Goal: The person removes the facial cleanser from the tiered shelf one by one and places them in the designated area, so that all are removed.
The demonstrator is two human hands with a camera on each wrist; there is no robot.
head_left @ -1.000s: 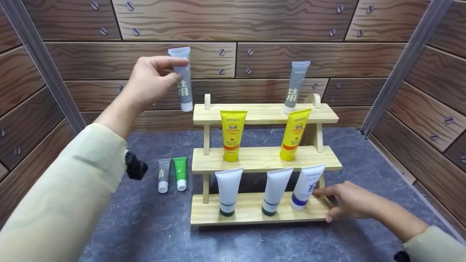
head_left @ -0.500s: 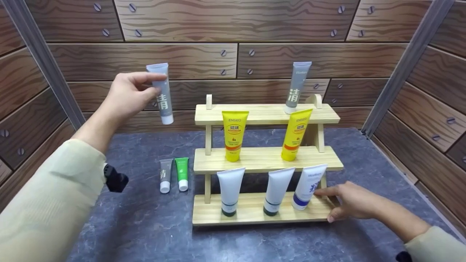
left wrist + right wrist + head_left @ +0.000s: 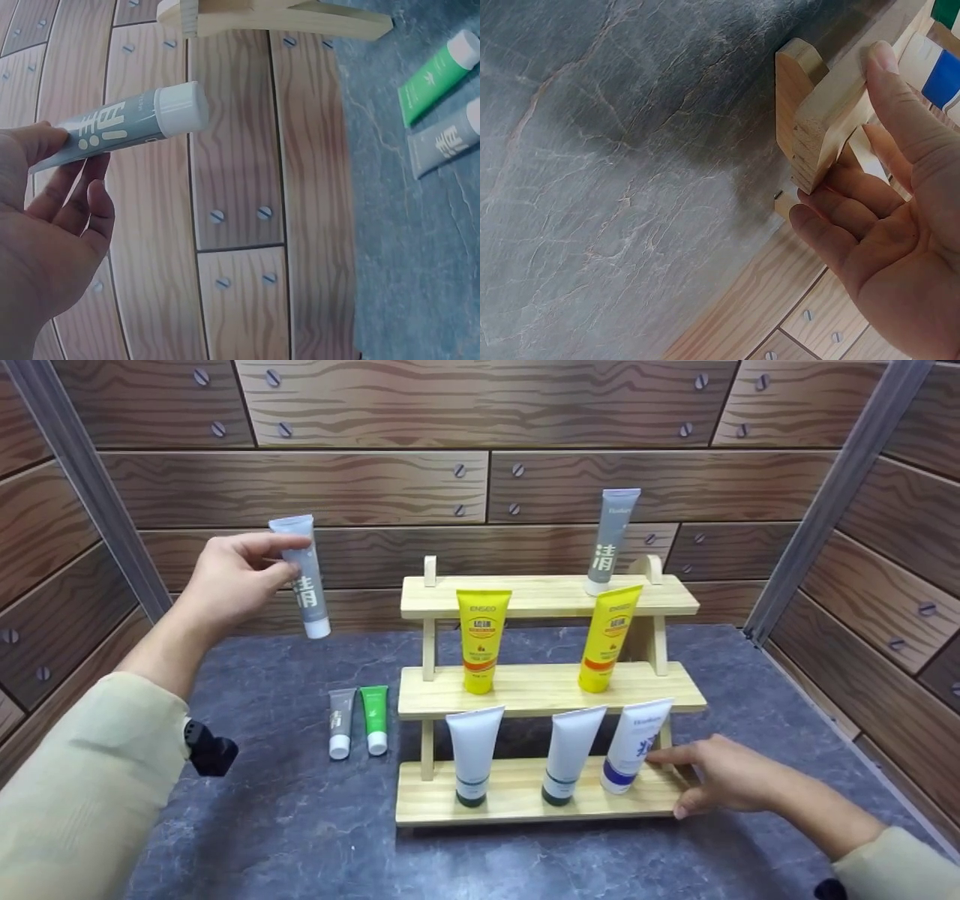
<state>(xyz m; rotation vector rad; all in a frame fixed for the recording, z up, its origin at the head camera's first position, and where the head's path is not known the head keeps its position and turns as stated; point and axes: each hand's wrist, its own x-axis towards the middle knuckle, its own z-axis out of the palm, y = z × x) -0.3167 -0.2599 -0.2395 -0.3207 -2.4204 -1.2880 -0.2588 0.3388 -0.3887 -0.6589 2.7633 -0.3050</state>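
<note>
My left hand [image 3: 232,581] pinches a grey tube [image 3: 309,592] near its flat end, cap down, in the air left of the wooden rack. The left wrist view shows its white cap [image 3: 182,109] pointing away from the fingers. My right hand [image 3: 731,772] holds the right end of the three-tier wooden rack [image 3: 525,808] at its lowest shelf. In the right wrist view the thumb presses the shelf's edge [image 3: 840,105], with the other fingers curled at its end. Beside that hand stands a white tube with a blue band [image 3: 636,746].
Another grey tube [image 3: 613,540] leans on the top shelf. Two yellow tubes [image 3: 480,641] stand on the middle shelf, two plain white tubes [image 3: 474,750] on the lowest. A small grey tube [image 3: 341,724] and a green tube [image 3: 373,720] lie on the dark table left of the rack.
My left hand has carried the grey tube left and down, away from the rack's top shelf. The right hand stays at the rack.
</note>
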